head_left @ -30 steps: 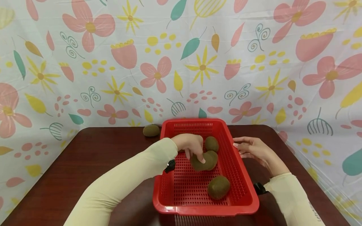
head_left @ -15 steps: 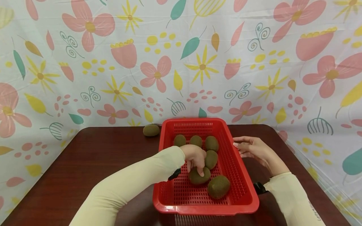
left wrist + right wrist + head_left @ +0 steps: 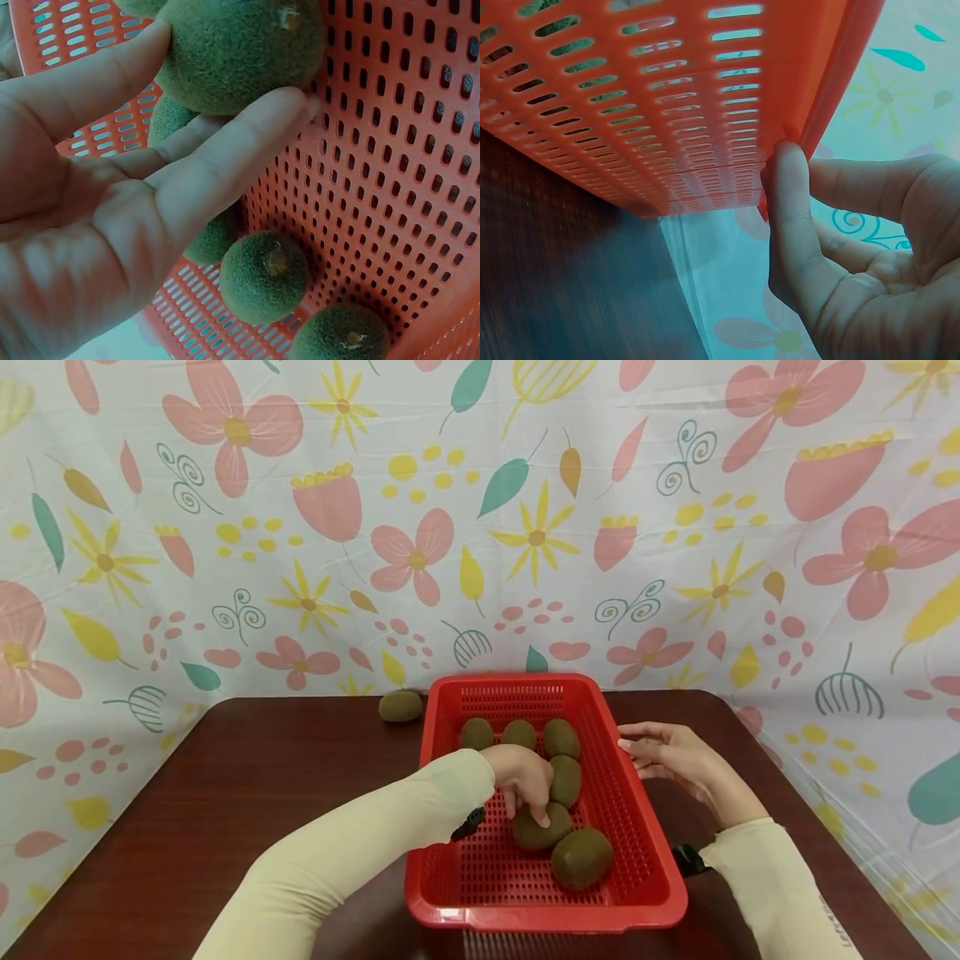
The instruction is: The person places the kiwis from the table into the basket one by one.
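My left hand [image 3: 527, 775] reaches into a red plastic basket [image 3: 480, 917] and pinches a kiwi [image 3: 531, 837] between thumb and fingers. In the left wrist view the held kiwi [image 3: 240, 52] is fuzzy, its stem end showing. Touching it or close by are a larger kiwi [image 3: 582, 858] in front and another kiwi [image 3: 566, 781] behind. Along the far end sit a left kiwi [image 3: 476, 734], a middle kiwi [image 3: 519, 735] and a right kiwi [image 3: 562, 739]. With its fingertips, my right hand [image 3: 678, 762] holds the basket's right rim [image 3: 817, 82] from outside.
A lone kiwi [image 3: 401, 707] lies outside the basket, near its far left corner. The basket stands on a dark brown table [image 3: 300, 777]. Behind the table hangs a flower-print cloth [image 3: 480, 568].
My left hand has moved toward the near part of the basket with the kiwi, then slightly right, bringing it beside the front kiwi. My right hand stays at the rim.
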Available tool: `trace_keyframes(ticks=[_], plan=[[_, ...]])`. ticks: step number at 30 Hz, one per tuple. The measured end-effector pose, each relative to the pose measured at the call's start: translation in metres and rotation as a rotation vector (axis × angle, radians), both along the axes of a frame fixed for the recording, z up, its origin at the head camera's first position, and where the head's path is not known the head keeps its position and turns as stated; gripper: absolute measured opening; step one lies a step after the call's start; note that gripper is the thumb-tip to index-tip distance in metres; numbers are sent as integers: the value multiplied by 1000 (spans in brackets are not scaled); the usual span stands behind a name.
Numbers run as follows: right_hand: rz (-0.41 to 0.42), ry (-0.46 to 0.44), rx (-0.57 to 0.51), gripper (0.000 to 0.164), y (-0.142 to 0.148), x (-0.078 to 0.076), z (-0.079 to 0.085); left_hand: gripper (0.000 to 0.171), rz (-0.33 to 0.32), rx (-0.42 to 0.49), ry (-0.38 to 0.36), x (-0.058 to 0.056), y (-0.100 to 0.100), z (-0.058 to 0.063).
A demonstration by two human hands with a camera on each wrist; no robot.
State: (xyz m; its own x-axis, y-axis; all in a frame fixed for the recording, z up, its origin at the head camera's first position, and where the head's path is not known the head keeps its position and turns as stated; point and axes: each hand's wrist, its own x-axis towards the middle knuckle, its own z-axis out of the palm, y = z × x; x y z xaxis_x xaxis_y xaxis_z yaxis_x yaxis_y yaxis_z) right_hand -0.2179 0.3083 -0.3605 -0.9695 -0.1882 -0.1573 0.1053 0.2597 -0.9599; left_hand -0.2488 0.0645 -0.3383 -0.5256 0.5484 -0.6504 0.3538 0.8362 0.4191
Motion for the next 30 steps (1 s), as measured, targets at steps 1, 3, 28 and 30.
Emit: trace_keyframes(ticks=[1, 3, 28, 30], plan=[[1, 0, 2, 59, 0, 0, 0, 42, 6, 5, -5, 0, 0, 0], [0, 0, 4, 59, -1, 0, 1, 42, 8, 12, -5, 0, -1, 0], [-1, -6, 4, 60, 0, 1, 1, 29, 147, 376, 102, -33, -71, 57], [0, -5, 0, 60, 0, 1, 1, 30, 191, 420, 129, -39, -83, 62]])
